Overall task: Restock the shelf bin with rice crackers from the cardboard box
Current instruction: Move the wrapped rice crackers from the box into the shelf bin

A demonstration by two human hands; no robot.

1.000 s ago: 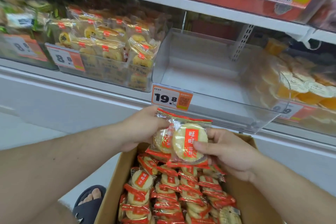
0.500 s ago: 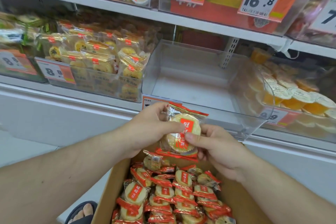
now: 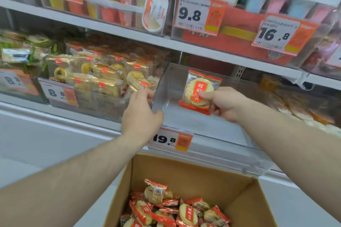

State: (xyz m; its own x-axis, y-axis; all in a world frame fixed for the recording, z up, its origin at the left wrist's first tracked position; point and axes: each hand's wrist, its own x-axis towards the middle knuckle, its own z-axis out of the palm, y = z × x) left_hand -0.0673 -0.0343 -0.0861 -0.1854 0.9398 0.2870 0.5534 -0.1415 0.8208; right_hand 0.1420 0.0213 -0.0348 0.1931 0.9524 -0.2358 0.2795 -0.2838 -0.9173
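Observation:
My right hand (image 3: pixel 226 104) pinches a small stack of rice cracker packs (image 3: pixel 200 91), red and silver wrappers around round pale crackers, and holds it inside the clear shelf bin (image 3: pixel 208 127), just above the bin's bare floor. My left hand (image 3: pixel 141 114) is at the bin's left wall near the front corner, with the thumb on the inner side and the fingers on the outer side. The open cardboard box (image 3: pixel 186 173) sits below the shelf edge, with several more cracker packs (image 3: pixel 175 208) loose in its bottom.
A 19.8 price tag (image 3: pixel 170 140) hangs on the bin's front. The bin to the left (image 3: pixel 96 79) is full of gold-wrapped pastries. A bin of orange packs (image 3: pixel 302 105) stands to the right. The upper shelf (image 3: pixel 166 42) carries tubs and price tags.
My right hand has carried the cracker stack up from over the box into the bin. My left hand let go of the packs and moved to the bin's left wall. The view tilted upward.

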